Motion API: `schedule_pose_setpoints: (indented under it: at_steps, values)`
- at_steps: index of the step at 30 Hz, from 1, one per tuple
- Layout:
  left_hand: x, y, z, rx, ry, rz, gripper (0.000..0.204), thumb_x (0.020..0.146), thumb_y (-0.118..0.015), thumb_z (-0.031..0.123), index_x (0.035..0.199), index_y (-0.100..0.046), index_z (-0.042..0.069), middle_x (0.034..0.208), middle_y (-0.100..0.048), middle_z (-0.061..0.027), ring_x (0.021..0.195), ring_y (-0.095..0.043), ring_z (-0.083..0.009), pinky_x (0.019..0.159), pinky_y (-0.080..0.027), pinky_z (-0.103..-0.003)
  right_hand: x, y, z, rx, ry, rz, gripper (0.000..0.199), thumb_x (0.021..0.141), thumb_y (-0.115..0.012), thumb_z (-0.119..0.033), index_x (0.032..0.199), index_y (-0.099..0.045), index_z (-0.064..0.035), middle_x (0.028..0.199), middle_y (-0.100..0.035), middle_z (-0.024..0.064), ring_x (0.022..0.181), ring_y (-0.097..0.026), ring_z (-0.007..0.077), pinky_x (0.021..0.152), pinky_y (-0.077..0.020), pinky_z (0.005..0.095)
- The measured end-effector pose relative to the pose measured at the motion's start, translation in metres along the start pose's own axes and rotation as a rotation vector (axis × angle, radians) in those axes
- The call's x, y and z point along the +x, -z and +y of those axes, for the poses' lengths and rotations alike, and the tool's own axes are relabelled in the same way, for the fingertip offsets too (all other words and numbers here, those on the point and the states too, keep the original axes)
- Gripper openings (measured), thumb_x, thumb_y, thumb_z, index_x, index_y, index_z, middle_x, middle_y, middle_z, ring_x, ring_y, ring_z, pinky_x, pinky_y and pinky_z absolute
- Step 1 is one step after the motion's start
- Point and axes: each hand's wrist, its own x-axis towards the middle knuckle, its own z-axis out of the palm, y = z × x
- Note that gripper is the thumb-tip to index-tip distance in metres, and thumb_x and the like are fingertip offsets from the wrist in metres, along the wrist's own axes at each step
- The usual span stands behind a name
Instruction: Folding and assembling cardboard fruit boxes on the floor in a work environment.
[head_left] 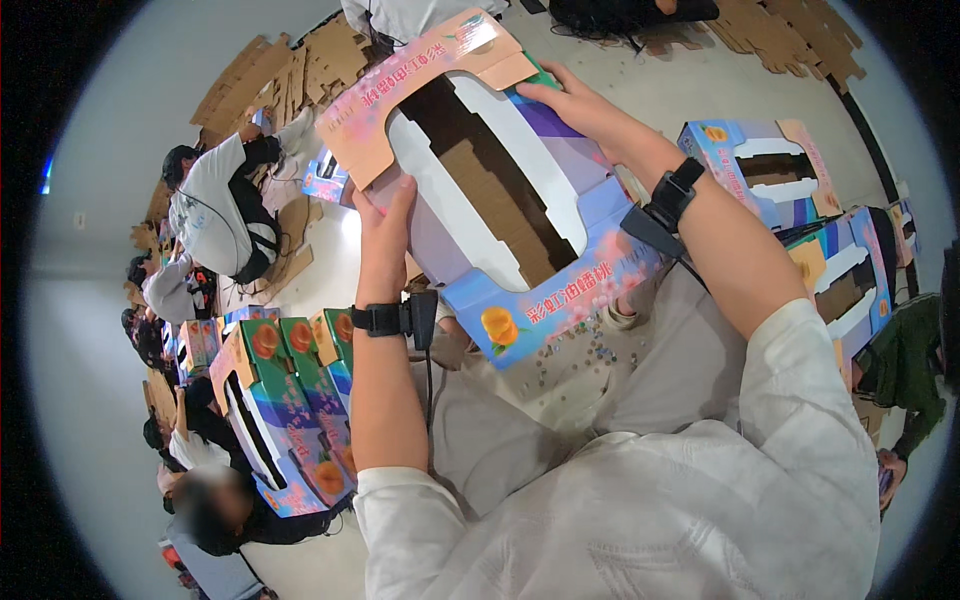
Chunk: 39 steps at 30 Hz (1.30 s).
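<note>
I hold a printed cardboard fruit box, blue and pink with peach pictures, tilted in front of me with its cut-out top facing up. My left hand grips its left side wall. My right hand presses on the far edge near a brown flap. Both wrists wear black bands. Brown corrugated inner walls show through the openings.
Finished boxes stand at the right and in a green and blue stack at the left. Flat brown cardboard sheets lie at the back. Other people sit on the floor at the left and right.
</note>
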Motion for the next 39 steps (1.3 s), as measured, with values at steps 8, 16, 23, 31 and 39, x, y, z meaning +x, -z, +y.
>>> schedule_pose_setpoints:
  at_steps: [8,16,23,31,39]
  values:
    - [-0.001,-0.002,-0.002,0.014,-0.03,-0.003,0.062,0.101,-0.072,0.028,0.15,-0.039,0.007,0.134,-0.061,-0.0104,0.117,-0.063,-0.0193,0.099,-0.053,-0.034,0.0,-0.008,-0.002,-0.138,-0.001,0.068,0.092,0.097,-0.059,-0.069,0.166,-0.031,-0.0154,0.163,-0.041,0.0209,0.149,-0.042,0.0289,0.121,-0.0319,0.0484]
    - [0.018,0.002,-0.017,0.002,0.141,0.139,0.061,0.106,-0.062,0.032,0.154,-0.036,0.003,0.143,-0.056,-0.0105,0.126,-0.055,-0.0202,0.104,-0.046,-0.033,0.014,-0.018,0.012,-0.2,-0.023,0.208,0.099,0.089,-0.074,-0.067,0.159,-0.036,-0.0087,0.153,-0.05,0.0224,0.14,-0.051,0.0297,0.115,-0.0399,0.042]
    - [0.029,-0.011,-0.035,-0.167,0.053,0.243,0.051,0.106,-0.067,0.025,0.148,-0.045,0.006,0.128,-0.061,-0.0048,0.111,-0.059,-0.0168,0.094,-0.049,-0.032,0.029,-0.027,0.025,-0.163,0.174,0.216,0.088,0.085,-0.082,-0.057,0.148,-0.05,-0.0039,0.133,-0.067,0.0162,0.124,-0.064,0.0264,0.105,-0.0484,0.037]
    - [0.029,-0.021,-0.03,0.391,0.024,0.425,0.047,0.1,-0.075,0.033,0.128,-0.062,-0.002,0.11,-0.069,-0.0031,0.097,-0.061,-0.0134,0.085,-0.051,-0.029,0.032,-0.036,0.047,-0.288,0.019,0.37,0.091,0.083,-0.08,-0.062,0.15,-0.05,-0.0077,0.134,-0.07,0.0144,0.125,-0.067,0.0297,0.106,-0.0501,0.0396]
    - [0.044,-0.013,-0.05,0.344,0.029,0.442,0.048,0.097,-0.079,0.032,0.129,-0.062,0.0,0.11,-0.07,-0.0048,0.096,-0.064,-0.0154,0.087,-0.051,-0.031,0.032,-0.032,0.049,-0.35,0.019,0.391,0.067,0.093,-0.077,-0.048,0.142,-0.061,-0.0046,0.135,-0.069,0.0081,0.118,-0.062,0.0189,0.102,-0.0481,0.0337]
